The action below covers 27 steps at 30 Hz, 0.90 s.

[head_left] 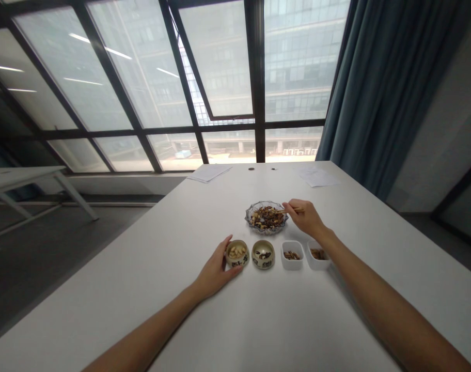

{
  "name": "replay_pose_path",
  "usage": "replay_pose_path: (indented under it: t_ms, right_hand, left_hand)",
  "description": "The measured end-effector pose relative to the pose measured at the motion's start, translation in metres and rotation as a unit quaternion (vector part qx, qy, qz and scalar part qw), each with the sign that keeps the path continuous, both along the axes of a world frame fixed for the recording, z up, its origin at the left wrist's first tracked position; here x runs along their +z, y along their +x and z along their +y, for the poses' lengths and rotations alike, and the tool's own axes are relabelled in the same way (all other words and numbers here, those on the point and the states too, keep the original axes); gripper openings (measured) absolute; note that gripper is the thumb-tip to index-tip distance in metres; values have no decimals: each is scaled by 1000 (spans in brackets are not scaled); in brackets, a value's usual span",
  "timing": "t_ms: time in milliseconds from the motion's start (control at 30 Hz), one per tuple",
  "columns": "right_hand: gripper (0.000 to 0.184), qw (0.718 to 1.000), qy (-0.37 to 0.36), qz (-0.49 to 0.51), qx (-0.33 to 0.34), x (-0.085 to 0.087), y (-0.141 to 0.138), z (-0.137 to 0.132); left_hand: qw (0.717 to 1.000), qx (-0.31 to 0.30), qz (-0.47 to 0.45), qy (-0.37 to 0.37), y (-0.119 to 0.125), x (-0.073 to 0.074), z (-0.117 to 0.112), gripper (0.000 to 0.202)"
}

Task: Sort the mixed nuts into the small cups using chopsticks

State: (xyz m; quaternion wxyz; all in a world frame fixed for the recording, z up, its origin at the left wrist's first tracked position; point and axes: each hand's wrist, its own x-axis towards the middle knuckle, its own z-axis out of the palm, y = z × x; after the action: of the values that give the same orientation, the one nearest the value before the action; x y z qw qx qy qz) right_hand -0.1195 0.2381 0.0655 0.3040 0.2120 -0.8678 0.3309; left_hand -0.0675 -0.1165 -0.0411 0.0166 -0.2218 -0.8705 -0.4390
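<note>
My right hand (305, 216) is closed around a pair of wooden chopsticks (286, 210) whose tips rest in a glass plate (251, 212) heaped with mixed nuts and seeds. My left hand (215, 271) cups the left side of a small golden bowl (236, 252) holding pale nuts. Beside it to the right stand a second golden bowl (263, 254) with dark seeds, then two white square dishes, one (292, 255) with brown seeds and one (318, 255) partly behind my right wrist.
Everything sits on a long white table (258, 315). Sheets of paper lie at its far end, one on the left (209, 172) and one on the right (317, 177). Large windows and a blue-grey curtain (375, 93) stand behind. Another table (22, 178) stands far left.
</note>
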Motion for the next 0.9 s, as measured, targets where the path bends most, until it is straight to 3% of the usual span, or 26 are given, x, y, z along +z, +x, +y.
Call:
replay_pose_path:
  t_ms: [167,400,567,733,900]
  right_hand:
    - [53,998,-63,29,-7,28,16,3]
    - [56,990,-134,22,-36,88,69,13]
    - [53,992,-105,36,-61,121,117,25]
    - [49,998,-45,19,-41,131,145,33]
    - [54,998,14,-59,35,129,147,28]
  left_hand:
    - [1000,2,4,0,0,0,1,94]
    - [1000,0,1,9,0,0,2,94]
    - [1000,2,2,6,2,2,2,94]
    - [1000,11,9,3,2,5,3,93]
    - [1000,9,4,-7,2,5,3,93]
